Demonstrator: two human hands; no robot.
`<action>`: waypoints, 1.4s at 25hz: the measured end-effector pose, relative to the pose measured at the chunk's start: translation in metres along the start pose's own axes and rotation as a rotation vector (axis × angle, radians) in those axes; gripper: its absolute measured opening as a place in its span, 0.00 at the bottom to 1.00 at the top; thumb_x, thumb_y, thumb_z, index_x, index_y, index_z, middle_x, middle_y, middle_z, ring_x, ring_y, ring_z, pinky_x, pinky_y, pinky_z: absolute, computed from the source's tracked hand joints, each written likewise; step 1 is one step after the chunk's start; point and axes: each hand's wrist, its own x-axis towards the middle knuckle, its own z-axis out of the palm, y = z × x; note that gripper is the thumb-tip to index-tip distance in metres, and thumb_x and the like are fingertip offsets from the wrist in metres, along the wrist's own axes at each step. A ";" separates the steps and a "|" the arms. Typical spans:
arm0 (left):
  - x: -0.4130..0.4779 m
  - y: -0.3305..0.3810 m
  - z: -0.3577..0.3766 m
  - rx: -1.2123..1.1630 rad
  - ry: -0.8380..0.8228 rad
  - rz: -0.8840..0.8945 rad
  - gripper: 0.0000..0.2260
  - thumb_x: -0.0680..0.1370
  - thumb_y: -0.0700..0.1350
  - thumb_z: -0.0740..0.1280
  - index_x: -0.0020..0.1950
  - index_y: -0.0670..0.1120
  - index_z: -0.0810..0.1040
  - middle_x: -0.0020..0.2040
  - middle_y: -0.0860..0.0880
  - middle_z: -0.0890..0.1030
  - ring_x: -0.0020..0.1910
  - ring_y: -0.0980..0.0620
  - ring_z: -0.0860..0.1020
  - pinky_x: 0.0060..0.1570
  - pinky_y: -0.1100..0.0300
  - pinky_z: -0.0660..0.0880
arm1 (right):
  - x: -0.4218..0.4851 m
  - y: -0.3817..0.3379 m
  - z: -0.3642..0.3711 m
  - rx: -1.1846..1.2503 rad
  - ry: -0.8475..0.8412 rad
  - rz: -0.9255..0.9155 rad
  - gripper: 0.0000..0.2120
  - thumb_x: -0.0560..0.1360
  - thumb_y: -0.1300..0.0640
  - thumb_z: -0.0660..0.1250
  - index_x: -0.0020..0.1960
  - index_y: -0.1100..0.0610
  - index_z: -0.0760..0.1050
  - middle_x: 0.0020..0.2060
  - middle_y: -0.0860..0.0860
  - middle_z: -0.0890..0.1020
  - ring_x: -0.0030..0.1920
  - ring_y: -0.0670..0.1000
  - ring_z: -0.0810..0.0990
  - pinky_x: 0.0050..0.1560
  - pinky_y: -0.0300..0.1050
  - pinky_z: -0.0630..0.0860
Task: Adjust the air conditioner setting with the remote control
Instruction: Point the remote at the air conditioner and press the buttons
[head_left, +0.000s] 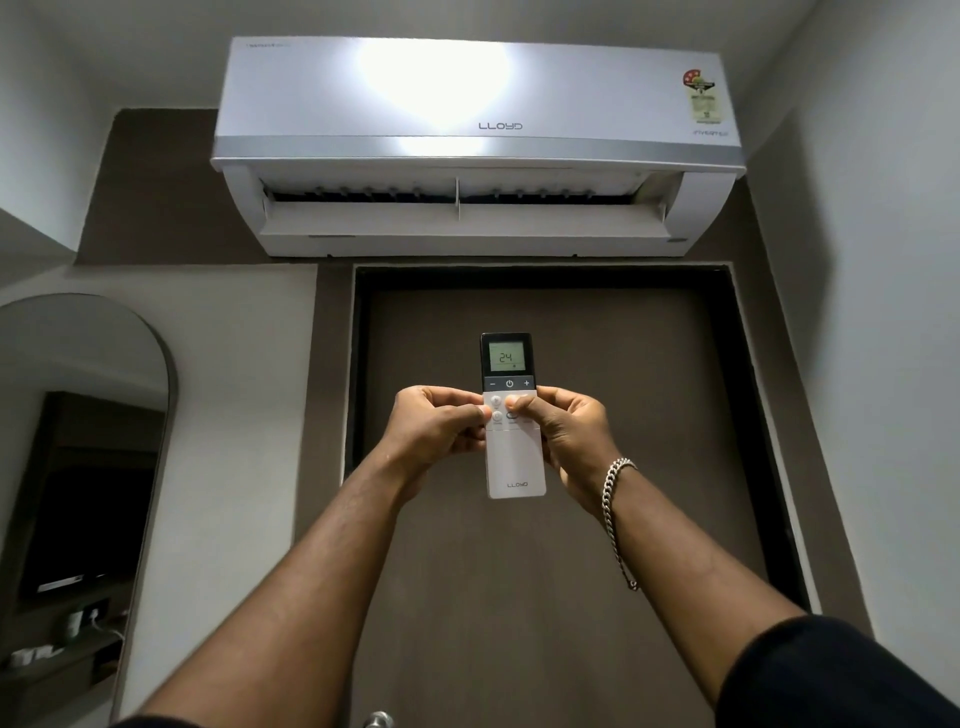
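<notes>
A white air conditioner (478, 145) hangs high on the wall above a door, its lower flap open. Below it I hold a slim white remote control (513, 467) upright with both hands, its dark top pointing at the unit. The small screen reads 24. My left hand (434, 431) grips the remote's left edge, thumb near the left buttons. On the right edge is my right hand (563, 434), whose thumb lies on a button in the upper right of the white button area. A silver chain bracelet is on my right wrist.
A dark brown door (545, 597) fills the wall behind my arms, with a metal handle (378, 719) at the bottom edge. An arched mirror (78, 467) is on the left wall. Grey walls close in on both sides.
</notes>
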 end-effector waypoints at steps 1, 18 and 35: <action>0.000 0.000 0.000 -0.001 -0.004 -0.001 0.08 0.71 0.39 0.74 0.47 0.36 0.82 0.39 0.42 0.86 0.35 0.49 0.85 0.34 0.59 0.80 | 0.001 0.000 0.000 -0.009 0.003 0.001 0.07 0.69 0.56 0.74 0.44 0.53 0.77 0.42 0.50 0.85 0.36 0.48 0.85 0.35 0.41 0.82; -0.006 0.007 0.008 0.014 -0.014 0.012 0.06 0.72 0.41 0.73 0.46 0.39 0.82 0.44 0.39 0.86 0.39 0.46 0.85 0.37 0.56 0.81 | 0.000 -0.007 -0.009 -0.006 -0.014 0.009 0.08 0.69 0.56 0.74 0.46 0.54 0.78 0.41 0.51 0.85 0.36 0.47 0.86 0.32 0.40 0.80; -0.006 0.003 0.016 0.047 0.047 0.028 0.07 0.73 0.42 0.72 0.45 0.38 0.82 0.43 0.43 0.86 0.39 0.50 0.86 0.35 0.60 0.80 | -0.002 -0.015 -0.005 -0.004 0.041 0.056 0.09 0.75 0.54 0.67 0.40 0.58 0.79 0.39 0.56 0.85 0.38 0.54 0.85 0.42 0.50 0.82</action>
